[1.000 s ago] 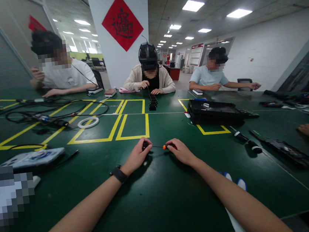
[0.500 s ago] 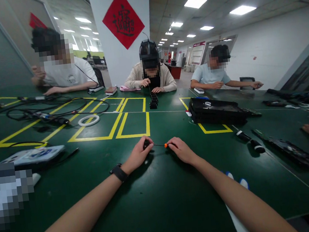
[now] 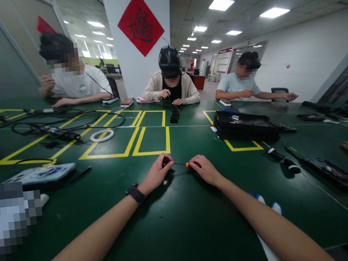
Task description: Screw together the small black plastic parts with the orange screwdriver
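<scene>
- The small black part [image 3: 165,162] sits pinched in the left hand [image 3: 156,175], low over the green surface [image 3: 178,226].
- The orange-tipped screwdriver [image 3: 188,164], clamped in the right hand [image 3: 206,170], meets it: likely screw-driving, needing steady alignment next.

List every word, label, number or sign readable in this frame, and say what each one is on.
Red diamond paper sign on the white pillar: one black brush-written character, too stylised to read with certainty.
Second red sign on the left wall: mostly hidden, unreadable.
Red-and-white boards in the far corridor: too small to read.
White flat device on the green table: bluish markings, blurred.
Black wristband by the left hand and small orange-tipped tool at the right hand: no text visible.
</scene>
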### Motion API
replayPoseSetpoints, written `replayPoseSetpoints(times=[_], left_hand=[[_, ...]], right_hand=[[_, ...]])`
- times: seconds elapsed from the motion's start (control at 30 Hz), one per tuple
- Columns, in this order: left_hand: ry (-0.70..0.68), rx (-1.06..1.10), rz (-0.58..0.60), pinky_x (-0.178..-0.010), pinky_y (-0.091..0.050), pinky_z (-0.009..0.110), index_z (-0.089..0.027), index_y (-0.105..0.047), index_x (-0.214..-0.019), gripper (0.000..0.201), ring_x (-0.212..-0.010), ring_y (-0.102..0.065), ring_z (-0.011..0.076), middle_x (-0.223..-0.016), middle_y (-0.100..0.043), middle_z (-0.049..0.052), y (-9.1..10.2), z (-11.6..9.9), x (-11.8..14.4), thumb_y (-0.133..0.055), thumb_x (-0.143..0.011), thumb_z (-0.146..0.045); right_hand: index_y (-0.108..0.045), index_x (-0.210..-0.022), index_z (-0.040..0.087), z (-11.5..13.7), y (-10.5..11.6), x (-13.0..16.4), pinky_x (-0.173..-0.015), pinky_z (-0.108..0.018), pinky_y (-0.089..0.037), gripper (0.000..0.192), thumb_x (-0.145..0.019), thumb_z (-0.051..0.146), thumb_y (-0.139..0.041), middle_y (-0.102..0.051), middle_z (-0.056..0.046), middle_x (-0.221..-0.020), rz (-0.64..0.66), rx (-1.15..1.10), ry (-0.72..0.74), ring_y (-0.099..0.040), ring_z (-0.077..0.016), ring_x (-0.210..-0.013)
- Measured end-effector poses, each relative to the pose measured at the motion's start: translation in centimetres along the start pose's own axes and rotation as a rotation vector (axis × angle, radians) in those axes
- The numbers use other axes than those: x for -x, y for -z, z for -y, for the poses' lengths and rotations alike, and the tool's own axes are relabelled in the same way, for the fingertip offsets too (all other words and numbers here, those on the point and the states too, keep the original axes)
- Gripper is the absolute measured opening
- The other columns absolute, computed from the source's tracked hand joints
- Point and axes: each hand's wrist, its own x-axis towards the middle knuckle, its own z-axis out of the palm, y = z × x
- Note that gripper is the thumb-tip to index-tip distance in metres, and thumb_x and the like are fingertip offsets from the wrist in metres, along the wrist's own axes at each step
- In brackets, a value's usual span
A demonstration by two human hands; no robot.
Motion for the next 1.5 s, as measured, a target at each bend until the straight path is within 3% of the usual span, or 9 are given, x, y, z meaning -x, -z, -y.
replayPoseSetpoints(times=[0.23, 0.43, 0.63, 0.73, 0.87, 1.03, 1.13, 1.37, 1.5], left_hand=[[-0.025, -0.004, 0.001, -0.077, -0.041, 0.03, -0.02, -0.05, -0.092, 0.021, -0.081, -0.051, 0.0151, -0.088, -0.055, 0.001, -0.04, -0.01, 0.05, -0.046, -0.082, -0.037], [-0.031, -0.01, -0.003, -0.077, -0.041, 0.03, -0.019, -0.05, -0.092, 0.02, -0.081, -0.051, 0.0153, -0.088, -0.056, 0.002, -0.04, -0.13, 0.14, -0.045, -0.082, -0.036], [-0.025, 0.005, -0.003, -0.078, -0.041, 0.03, -0.02, -0.049, -0.092, 0.018, -0.083, -0.052, 0.0157, -0.09, -0.056, 0.002, 0.05, -0.13, 0.12, -0.046, -0.081, -0.034], [-0.024, 0.01, 0.008, -0.079, -0.041, 0.03, -0.02, -0.049, -0.092, 0.017, -0.084, -0.052, 0.0159, -0.091, -0.056, 0.002, 0.1, -0.26, 0.14, -0.046, -0.081, -0.033], [-0.014, 0.011, 0.008, -0.08, -0.041, 0.031, -0.02, -0.049, -0.092, 0.018, -0.085, -0.052, 0.0161, -0.091, -0.057, 0.002, 0.1, -0.33, 0.12, -0.046, -0.081, -0.034], [-0.018, 0.02, 0.002, -0.08, -0.041, 0.031, -0.02, -0.049, -0.091, 0.017, -0.084, -0.052, 0.0159, -0.09, -0.056, 0.002, 0.09, -0.2, 0.09, -0.047, -0.08, -0.033], [-0.022, 0.018, 0.01, -0.08, -0.041, 0.031, -0.02, -0.05, -0.092, 0.017, -0.083, -0.052, 0.0158, -0.09, -0.056, 0.002, 0.09, -0.26, 0.11, -0.047, -0.08, -0.033], [-0.013, 0.005, 0.013, -0.082, -0.041, 0.032, -0.02, -0.049, -0.092, 0.016, -0.084, -0.052, 0.016, -0.09, -0.056, 0.002, 0.03, -0.56, 0.16, -0.046, -0.081, -0.031], [-0.023, 0.012, 0.001, -0.081, -0.041, 0.031, -0.02, -0.049, -0.092, 0.016, -0.084, -0.052, 0.0158, -0.09, -0.056, 0.001, 0.02, -0.32, 0.11, -0.047, -0.08, -0.031]], right_hand=[[-0.057, -0.094, 0.019, -0.42, -0.25, 0.08, -0.08, -0.033, -0.039, 0.022, -0.076, 0.031, -0.06, -0.057, -0.004, -0.095, -0.047, -0.038, -0.025, -0.05, -0.0175, -0.089], [-0.061, -0.088, 0.018, -0.67, -0.2, -0.18, -0.084, -0.033, -0.038, 0.021, -0.087, 0.028, -0.043, -0.059, -0.005, -0.09, -0.023, -0.048, 0.007, -0.051, -0.0162, -0.09], [-0.056, -0.095, 0.019, -0.65, -0.28, 0.13, -0.082, -0.032, -0.041, 0.026, -0.073, 0.031, -0.063, -0.057, -0.004, -0.098, -0.052, -0.108, -0.016, -0.052, -0.0166, -0.091], [-0.057, -0.099, 0.019, -0.61, -0.29, 0.05, -0.083, -0.031, -0.04, 0.024, -0.08, 0.033, -0.055, -0.057, -0.005, -0.099, -0.047, -0.117, -0.027, -0.051, -0.0162, -0.094], [-0.062, -0.085, 0.017, -0.56, -0.19, -0.3, -0.084, -0.033, -0.037, 0.027, -0.089, 0.029, -0.038, -0.06, -0.005, -0.088, -0.014, -0.046, -0.009, -0.051, -0.0161, -0.088], [-0.059, -0.089, 0.018, -0.64, -0.21, -0.11, -0.08, -0.032, -0.04, 0.018, -0.081, 0.032, -0.053, -0.059, -0.004, -0.091, -0.014, -0.064, -0.034, -0.051, -0.0163, -0.087], [-0.056, -0.097, 0.019, -0.77, -0.3, 0.1, -0.081, -0.032, -0.04, 0.028, -0.074, 0.034, -0.061, -0.058, -0.003, -0.096, -0.036, -0.097, -0.047, -0.052, -0.0163, -0.089], [-0.062, -0.086, 0.018, -0.77, -0.32, -0.24, -0.085, -0.033, -0.037, 0.03, -0.091, 0.031, -0.035, -0.059, -0.005, -0.087, -0.001, -0.012, 0.032, -0.051, -0.0162, -0.088], [-0.06, -0.09, 0.018, -0.57, -0.22, -0.15, -0.084, -0.033, -0.037, 0.024, -0.089, 0.03, -0.039, -0.058, -0.005, -0.089, 0.003, -0.005, 0.034, -0.05, -0.0169, -0.089]])
